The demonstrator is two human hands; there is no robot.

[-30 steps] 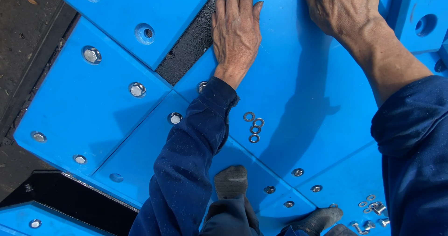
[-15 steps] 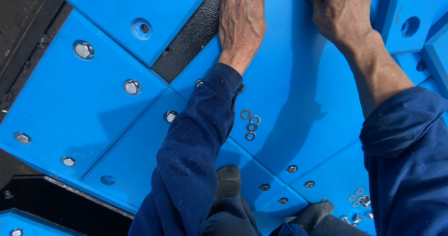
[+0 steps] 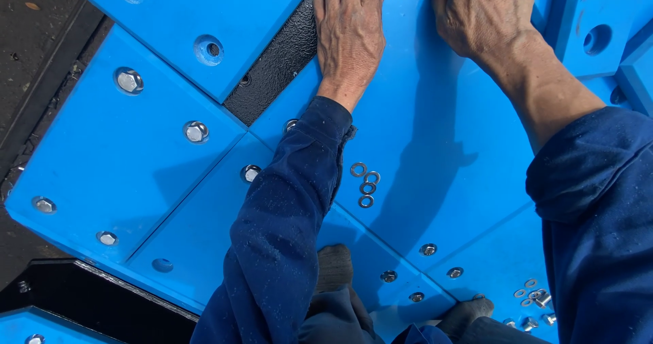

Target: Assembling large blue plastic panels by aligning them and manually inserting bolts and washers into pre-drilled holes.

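Both hands sit slightly lower in frame than half second back, grip unchanged. Left hand fingers flat, spread, pressing blue panel edge beside black textured strip. Right hand curled over panel top; whether clenched, cannot tell. Panel judged heavy, stiff, slick; best held by edges. Loose washers just below left sleeve.

Right hand fingertips beyond frame edge

Between your forearms the blue panel lies bare; loose washers sit beside your left sleeve, and bolt heads stud the left panels.
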